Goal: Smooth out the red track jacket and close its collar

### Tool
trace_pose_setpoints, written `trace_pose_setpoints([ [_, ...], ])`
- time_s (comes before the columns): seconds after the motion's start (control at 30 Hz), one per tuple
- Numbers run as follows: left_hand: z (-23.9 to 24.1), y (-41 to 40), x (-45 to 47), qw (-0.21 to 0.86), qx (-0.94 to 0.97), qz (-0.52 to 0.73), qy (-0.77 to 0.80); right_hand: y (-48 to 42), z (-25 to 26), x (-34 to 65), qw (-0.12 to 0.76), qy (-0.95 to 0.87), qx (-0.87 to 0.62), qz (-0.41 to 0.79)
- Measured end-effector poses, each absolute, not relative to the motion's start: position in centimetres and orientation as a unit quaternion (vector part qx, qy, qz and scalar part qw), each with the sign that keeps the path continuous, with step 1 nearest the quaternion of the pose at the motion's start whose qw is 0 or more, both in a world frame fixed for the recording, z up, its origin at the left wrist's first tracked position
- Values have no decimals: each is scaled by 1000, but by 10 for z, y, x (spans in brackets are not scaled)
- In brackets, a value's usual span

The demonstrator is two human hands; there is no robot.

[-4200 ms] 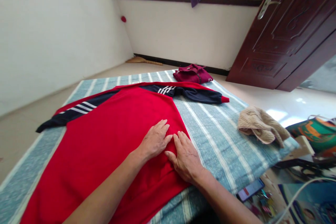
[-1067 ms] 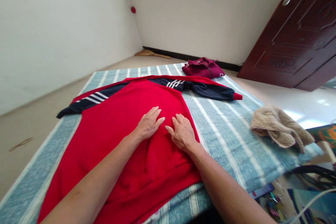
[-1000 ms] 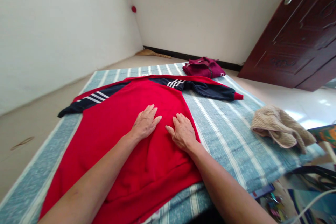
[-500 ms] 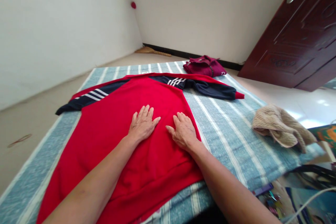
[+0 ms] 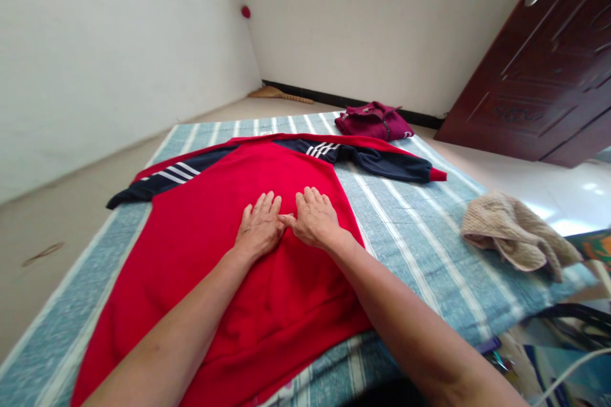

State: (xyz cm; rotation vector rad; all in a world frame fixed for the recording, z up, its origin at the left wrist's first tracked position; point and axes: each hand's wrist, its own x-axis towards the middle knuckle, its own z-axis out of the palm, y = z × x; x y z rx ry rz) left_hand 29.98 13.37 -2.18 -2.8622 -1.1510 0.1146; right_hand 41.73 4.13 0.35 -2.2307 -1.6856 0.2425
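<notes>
A red sweatshirt [image 5: 205, 248] with navy sleeves and white stripes lies spread flat on a blue-and-white striped mattress [image 5: 410, 241]. My left hand [image 5: 260, 226] rests palm down on the middle of the red cloth, fingers a little apart. My right hand [image 5: 312, 219] lies flat just to its right, the two thumbs touching. Neither hand holds anything. One navy sleeve [image 5: 386, 165] stretches to the right, the other [image 5: 157, 181] to the left.
A folded maroon garment [image 5: 375, 122] sits at the mattress's far edge. A beige knitted piece [image 5: 515, 235] lies near the right edge. A dark wooden door [image 5: 544, 70] stands at the right; white walls and bare floor [image 5: 57, 216] are to the left.
My right hand has slid left and slightly forward across the red cloth until its thumb meets my left hand. My left hand has stayed almost where it was.
</notes>
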Motion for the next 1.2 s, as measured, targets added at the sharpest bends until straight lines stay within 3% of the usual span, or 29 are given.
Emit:
trace_pose_setpoints([
  [0.3,-27,133,298,-17,-919,17,-392,42,-28,421,152,-603,-777,99],
  [0.5,-19,148,291,-108,-911,-2,-398,41,-32,418,135,-611,-774,95],
  [1.2,-17,136,251,-103,-896,40,-430,40,-38,409,38,-610,-788,73],
])
